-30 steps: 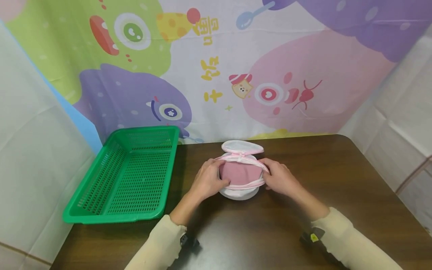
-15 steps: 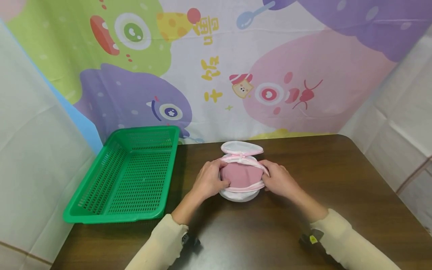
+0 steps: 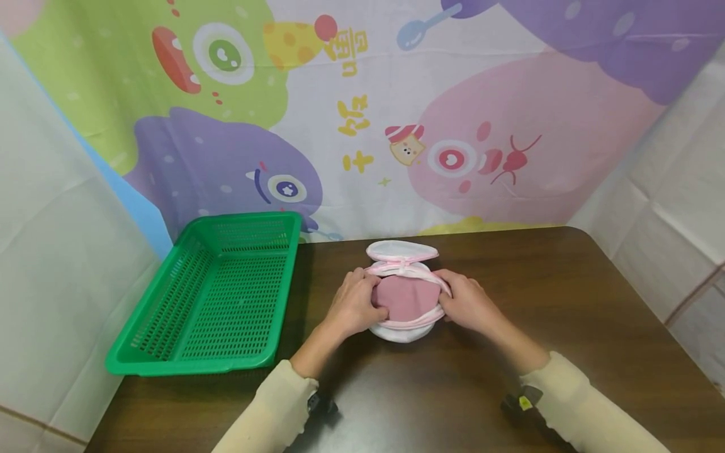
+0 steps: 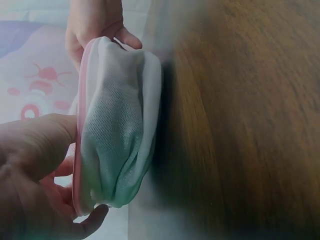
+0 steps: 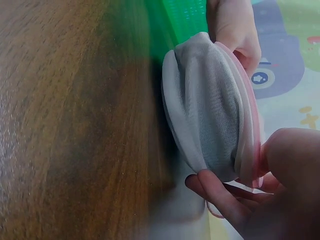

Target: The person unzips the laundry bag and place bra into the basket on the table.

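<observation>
Along the table's left edge: here is the green basket (image 3: 286, 277), its far side by the back edge; parked out there, it seems to leave the middle of the table (image 3: 544, 296) free for handwork.
Left hand (image 3: 354, 303): gripping the left side of the pouch's rim, thumb over the near part, the other fingers toward the far part; that spread looks meant to hold the mouth wide.
White mesh pouch (image 3: 401, 333): centre stage, near the middle of the back edge, mouth upward, its base close above or on the wood; the wrist views don't settle which. The hands probably steady it because the soft mesh would sag alone.
Pink fabric (image 3: 404, 299): filling the mouth, whether lining or a separate piece I can't tell; the parted rim leaves it exposed.
Lid flap (image 3: 402, 251): thrown back toward the back edge, well out of the opening's way.
Right hand (image 3: 467, 299): gripping the opposite side, fingers against the outer wall, thumb at the pink-edged rim, presumably a counterhold to the left.
</observation>
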Tool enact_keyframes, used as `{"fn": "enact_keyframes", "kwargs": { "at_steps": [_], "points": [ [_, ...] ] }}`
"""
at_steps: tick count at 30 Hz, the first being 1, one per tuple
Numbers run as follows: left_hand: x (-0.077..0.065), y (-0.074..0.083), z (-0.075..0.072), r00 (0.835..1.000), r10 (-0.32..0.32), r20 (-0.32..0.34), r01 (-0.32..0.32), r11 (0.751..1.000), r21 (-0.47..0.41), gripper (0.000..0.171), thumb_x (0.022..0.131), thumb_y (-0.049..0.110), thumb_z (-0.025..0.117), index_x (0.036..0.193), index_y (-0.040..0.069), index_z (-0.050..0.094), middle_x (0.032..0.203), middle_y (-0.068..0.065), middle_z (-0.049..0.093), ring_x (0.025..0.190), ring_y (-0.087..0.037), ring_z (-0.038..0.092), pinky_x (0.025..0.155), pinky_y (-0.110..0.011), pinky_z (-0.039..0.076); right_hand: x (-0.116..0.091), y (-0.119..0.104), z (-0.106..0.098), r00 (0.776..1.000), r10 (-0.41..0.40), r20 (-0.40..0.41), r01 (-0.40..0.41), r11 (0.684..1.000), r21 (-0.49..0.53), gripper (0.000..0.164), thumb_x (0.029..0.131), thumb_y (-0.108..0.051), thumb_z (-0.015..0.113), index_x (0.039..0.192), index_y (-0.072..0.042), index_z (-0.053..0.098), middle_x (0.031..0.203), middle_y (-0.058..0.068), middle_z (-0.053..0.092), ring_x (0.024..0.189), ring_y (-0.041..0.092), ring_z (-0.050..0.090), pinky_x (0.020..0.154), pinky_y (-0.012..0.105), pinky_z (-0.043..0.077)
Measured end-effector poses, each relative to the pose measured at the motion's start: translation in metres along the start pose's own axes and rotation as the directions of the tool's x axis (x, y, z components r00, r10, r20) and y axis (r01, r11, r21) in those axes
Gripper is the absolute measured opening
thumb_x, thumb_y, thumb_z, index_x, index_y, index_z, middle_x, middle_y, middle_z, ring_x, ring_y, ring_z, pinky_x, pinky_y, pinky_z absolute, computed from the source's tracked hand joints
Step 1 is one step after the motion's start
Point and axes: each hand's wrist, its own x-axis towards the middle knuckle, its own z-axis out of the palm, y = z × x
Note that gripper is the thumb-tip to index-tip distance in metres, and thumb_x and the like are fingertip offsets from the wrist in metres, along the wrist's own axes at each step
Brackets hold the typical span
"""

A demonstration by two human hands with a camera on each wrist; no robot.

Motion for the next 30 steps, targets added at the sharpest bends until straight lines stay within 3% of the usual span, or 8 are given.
{"fn": "enact_keyframes", "kwargs": {
  "at_steps": [1, 4, 11, 19, 24, 30],
  "points": [
    [-0.004, 0.012, -0.009, 1.0, -0.024, 0.011, 0.024, 1.0, 0.001, 0.049, 0.085, 0.022, 0.09, 0.126, 0.0, 0.077, 0.133, -0.018, 0.069, 0.122, -0.034, 0.059, 0.101, -0.051, 0.058, 0.0, 0.0, 0.0, 1.0, -0.001, -0.002, 0.001, 1.0, 0.001, 0.047, 0.105, -0.005, 0.057, 0.152, -0.001, 0.062, 0.119, 0.026, 0.079, 0.064, 0.017, 0.076, 0.062, 0.032, 0.065],
    [-0.007, 0.02, -0.015, 0.999, -0.045, 0.013, 0.046, 0.999, -0.005, 0.047, 0.086, 0.019, 0.09, 0.127, 0.0, 0.076, 0.151, -0.021, 0.064, 0.136, -0.039, 0.057, 0.11, -0.059, 0.057, 0.0, 0.0, 0.0, 1.0, -0.004, -0.007, 0.004, 1.0, 0.004, 0.047, 0.105, -0.004, 0.057, 0.151, 0.0, 0.063, 0.117, 0.026, 0.08, 0.063, 0.017, 0.076, 0.061, 0.032, 0.064],
    [-0.01, 0.025, -0.017, 0.997, -0.071, -0.002, 0.071, 0.997, 0.022, 0.048, 0.084, 0.021, 0.094, 0.125, 0.006, 0.074, 0.16, -0.016, 0.064, 0.141, -0.037, 0.058, 0.113, -0.058, 0.057, -0.001, 0.0, 0.001, 1.0, -0.002, -0.002, 0.002, 1.0, 0.014, 0.046, 0.105, -0.004, 0.057, 0.15, 0.0, 0.064, 0.118, 0.026, 0.079, 0.064, 0.018, 0.076, 0.062, 0.033, 0.065],
    [-0.008, 0.021, -0.015, 0.998, -0.055, -0.026, 0.056, 0.998, 0.02, 0.053, 0.081, 0.023, 0.097, 0.126, 0.007, 0.073, 0.138, -0.016, 0.075, 0.124, -0.036, 0.064, 0.105, -0.056, 0.059, -0.001, 0.001, 0.001, 1.0, -0.016, -0.006, 0.016, 0.999, 0.03, 0.045, 0.104, -0.003, 0.056, 0.148, 0.0, 0.065, 0.114, 0.025, 0.079, 0.066, 0.017, 0.076, 0.061, 0.031, 0.065],
    [-0.007, 0.021, -0.015, 0.998, -0.054, -0.023, 0.054, 0.998, 0.011, 0.056, 0.082, 0.022, 0.098, 0.129, 0.01, 0.071, 0.129, -0.011, 0.08, 0.113, -0.032, 0.065, 0.095, -0.049, 0.059, -0.001, 0.0, 0.001, 1.0, -0.017, -0.012, 0.017, 0.999, 0.03, 0.045, 0.105, -0.003, 0.056, 0.149, 0.0, 0.065, 0.114, 0.025, 0.079, 0.066, 0.017, 0.075, 0.061, 0.031, 0.065],
    [-0.008, 0.021, -0.015, 1.0, 0.004, -0.029, -0.003, 0.999, 0.041, 0.038, 0.081, 0.019, 0.098, 0.112, 0.013, 0.078, 0.118, -0.006, 0.081, 0.1, -0.027, 0.061, 0.082, -0.04, 0.053, -0.001, 0.0, 0.001, 0.999, -0.022, -0.03, 0.023, 0.999, 0.028, 0.044, 0.105, -0.002, 0.054, 0.147, 0.0, 0.066, 0.116, 0.026, 0.08, 0.066, 0.016, 0.075, 0.061, 0.03, 0.064]
  ]
}}
